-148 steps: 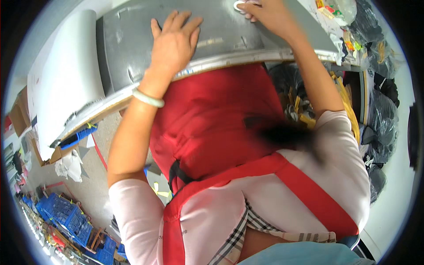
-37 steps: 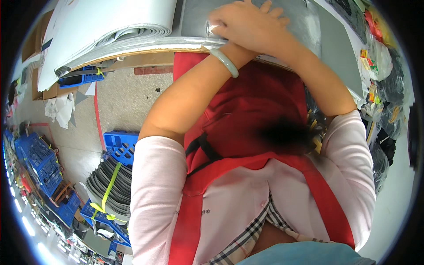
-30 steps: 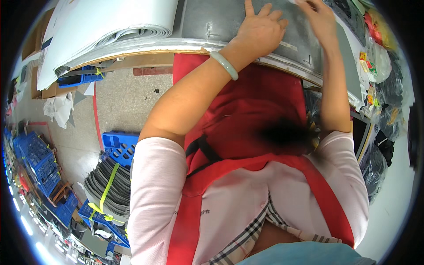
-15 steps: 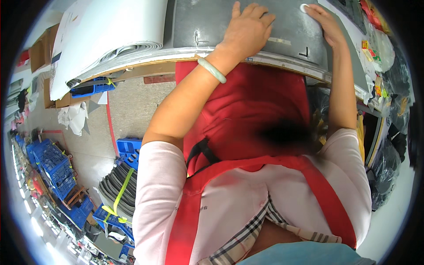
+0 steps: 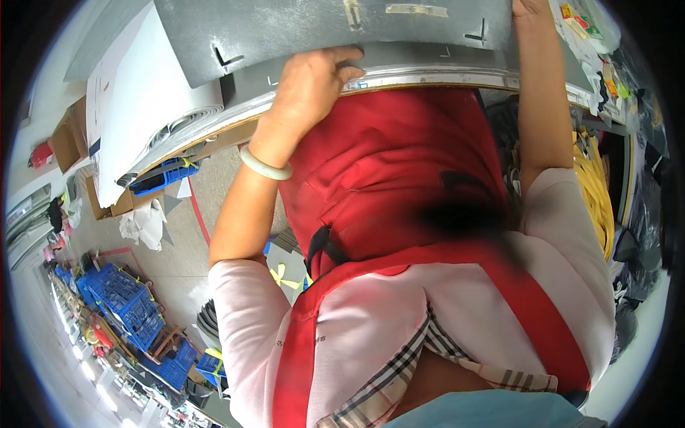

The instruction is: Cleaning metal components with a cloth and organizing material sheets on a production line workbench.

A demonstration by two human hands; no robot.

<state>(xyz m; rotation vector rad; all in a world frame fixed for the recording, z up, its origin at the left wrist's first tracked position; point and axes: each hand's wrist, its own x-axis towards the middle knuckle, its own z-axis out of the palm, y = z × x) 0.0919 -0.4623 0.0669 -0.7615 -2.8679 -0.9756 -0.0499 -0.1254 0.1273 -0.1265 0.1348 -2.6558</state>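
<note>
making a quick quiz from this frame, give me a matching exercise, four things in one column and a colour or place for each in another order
Things:
1. grey sheet
2. bangle
3. crates
4. apron

Descriptions:
A. red, worn over a pink top
B. blue, on the floor at lower left
C. pale green, on the left wrist
D. on the table edge, under the left hand

Pairs: 1-D, 2-C, 3-B, 4-A
</note>
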